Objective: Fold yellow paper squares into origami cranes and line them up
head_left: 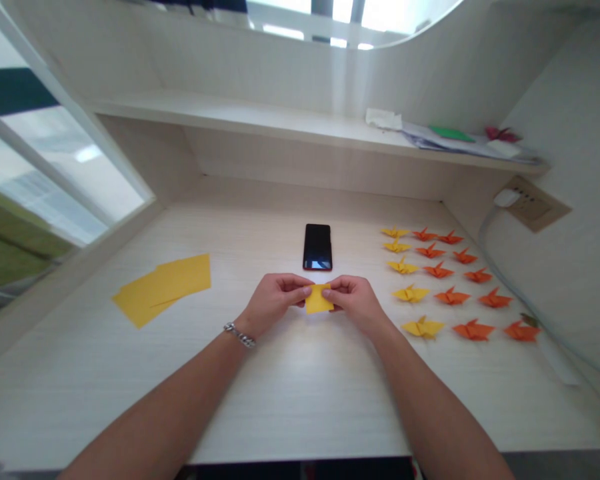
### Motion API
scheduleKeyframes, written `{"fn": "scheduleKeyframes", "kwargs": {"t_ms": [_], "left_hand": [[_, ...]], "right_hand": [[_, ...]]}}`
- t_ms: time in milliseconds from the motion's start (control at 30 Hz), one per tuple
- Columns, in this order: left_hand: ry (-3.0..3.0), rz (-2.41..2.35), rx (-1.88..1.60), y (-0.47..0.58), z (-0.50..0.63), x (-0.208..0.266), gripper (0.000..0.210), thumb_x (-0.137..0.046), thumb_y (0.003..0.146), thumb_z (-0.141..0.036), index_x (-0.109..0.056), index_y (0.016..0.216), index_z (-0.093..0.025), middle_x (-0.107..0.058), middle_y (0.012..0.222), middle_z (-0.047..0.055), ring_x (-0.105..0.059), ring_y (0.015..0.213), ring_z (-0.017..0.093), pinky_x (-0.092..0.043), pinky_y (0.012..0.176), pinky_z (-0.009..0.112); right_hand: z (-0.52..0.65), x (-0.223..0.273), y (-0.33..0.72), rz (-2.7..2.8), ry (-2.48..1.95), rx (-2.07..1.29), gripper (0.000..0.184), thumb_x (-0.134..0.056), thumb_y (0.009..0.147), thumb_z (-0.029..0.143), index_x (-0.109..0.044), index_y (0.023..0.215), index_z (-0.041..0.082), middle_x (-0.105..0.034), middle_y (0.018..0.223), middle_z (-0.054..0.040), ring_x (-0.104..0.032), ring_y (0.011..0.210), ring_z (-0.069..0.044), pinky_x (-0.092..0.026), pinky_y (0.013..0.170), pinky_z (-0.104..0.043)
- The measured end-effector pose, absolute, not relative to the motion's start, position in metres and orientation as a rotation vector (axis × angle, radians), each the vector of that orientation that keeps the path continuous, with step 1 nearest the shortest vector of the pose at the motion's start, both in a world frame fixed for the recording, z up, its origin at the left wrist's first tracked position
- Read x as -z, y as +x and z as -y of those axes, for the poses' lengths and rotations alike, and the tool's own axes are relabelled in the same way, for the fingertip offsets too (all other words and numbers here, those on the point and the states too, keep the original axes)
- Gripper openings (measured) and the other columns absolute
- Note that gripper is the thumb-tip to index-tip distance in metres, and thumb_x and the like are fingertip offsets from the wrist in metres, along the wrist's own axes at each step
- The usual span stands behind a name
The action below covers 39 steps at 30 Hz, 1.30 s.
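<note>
A small folded square of yellow paper (319, 301) is held between my two hands above the middle of the desk. My left hand (279, 299) pinches its left edge, thumb on top and fingers behind. On the opposite edge, my right hand (353, 298) grips it the same way, with the thumb near the top corner. The fingers under the paper are partly hidden. A chain bracelet (240, 335) circles my left wrist. Just beyond the hands lies a black phone (318, 247), its screen dark.
Yellow paper sheets (163, 287) overlap on the left of the desk (240, 413). Rows of folded paper cranes stand at right, yellow ones (411, 293) beside orange ones (451, 297). A cable (510, 283) runs from the wall socket (537, 203). Papers lie on the shelf (280, 127).
</note>
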<state>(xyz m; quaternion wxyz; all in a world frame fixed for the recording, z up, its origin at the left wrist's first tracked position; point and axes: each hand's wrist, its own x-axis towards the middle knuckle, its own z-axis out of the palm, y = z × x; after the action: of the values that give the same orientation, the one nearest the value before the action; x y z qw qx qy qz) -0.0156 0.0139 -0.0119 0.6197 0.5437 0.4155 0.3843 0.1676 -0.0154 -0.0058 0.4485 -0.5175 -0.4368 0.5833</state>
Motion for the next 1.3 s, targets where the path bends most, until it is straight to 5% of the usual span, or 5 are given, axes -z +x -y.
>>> {"fn": "scheduleKeyframes", "kwargs": {"t_ms": [800,1300], "left_hand": [[1.112,-0.825,-0.852,-0.018,-0.012,0.006,0.008,-0.073,0.064,-0.014,-0.070,0.071,-0.014,-0.066,0.064,0.001,-0.059,0.058,0.010,-0.046,0.054,0.020],[1.353,-0.849,-0.844,-0.026,-0.016,0.004,0.010,-0.072,0.069,-0.018,-0.072,0.078,-0.014,-0.070,0.075,0.004,-0.062,0.069,0.014,-0.050,0.065,0.024]], "right_hand": [[0.022,0.006,0.162,0.953,-1.135,-1.545,0.024,-0.081,0.053,0.023,-0.075,0.075,0.016,-0.071,0.066,-0.0039,-0.064,0.057,-0.015,-0.054,0.051,-0.027],[0.022,0.005,0.166,1.017,-1.052,-1.567,0.027,-0.079,0.056,0.023,-0.076,0.082,0.017,-0.073,0.072,-0.0051,-0.067,0.065,-0.018,-0.056,0.060,-0.031]]}}
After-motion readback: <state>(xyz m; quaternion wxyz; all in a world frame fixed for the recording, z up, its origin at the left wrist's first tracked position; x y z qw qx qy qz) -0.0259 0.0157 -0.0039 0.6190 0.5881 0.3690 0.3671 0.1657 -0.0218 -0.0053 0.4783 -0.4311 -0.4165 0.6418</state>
